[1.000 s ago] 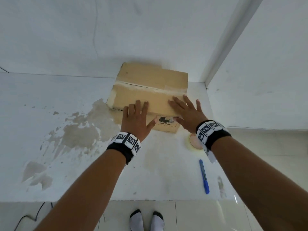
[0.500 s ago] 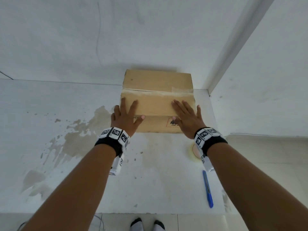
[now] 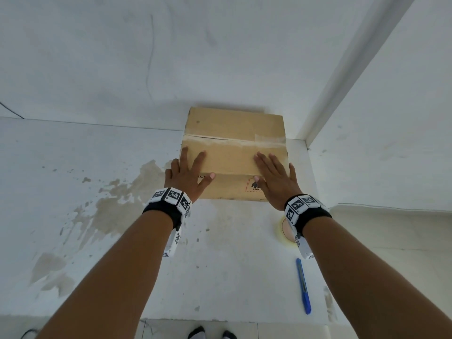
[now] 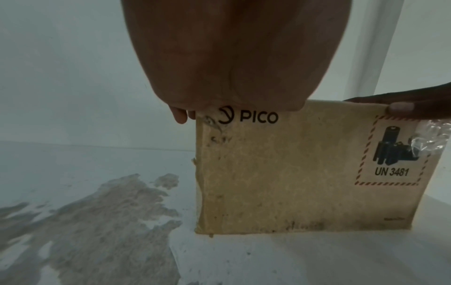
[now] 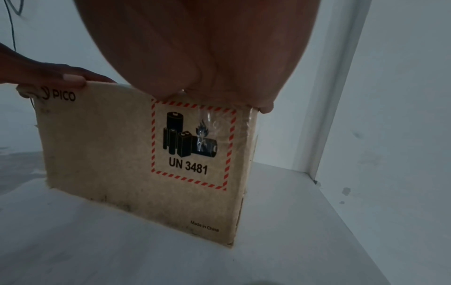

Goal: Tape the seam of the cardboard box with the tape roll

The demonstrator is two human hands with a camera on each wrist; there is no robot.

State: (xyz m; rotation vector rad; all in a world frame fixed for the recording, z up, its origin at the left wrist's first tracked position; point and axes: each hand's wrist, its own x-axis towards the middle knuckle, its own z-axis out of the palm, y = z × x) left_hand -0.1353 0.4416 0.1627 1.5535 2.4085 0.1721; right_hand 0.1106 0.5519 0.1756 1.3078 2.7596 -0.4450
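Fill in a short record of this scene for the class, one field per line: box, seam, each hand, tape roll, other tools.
box: cardboard box on the white table, against the wall
seam: runs across the top, old clear tape at its right end
left hand: flat on the box's near left edge, fingers spread
right hand: flat on the near right edge
tape roll: on the table, partly hidden under the right wrist
other tools: blue utility knife, untouched

black wristbands (image 3: 163,211), white tags (checkered), socks (image 3: 199,333)
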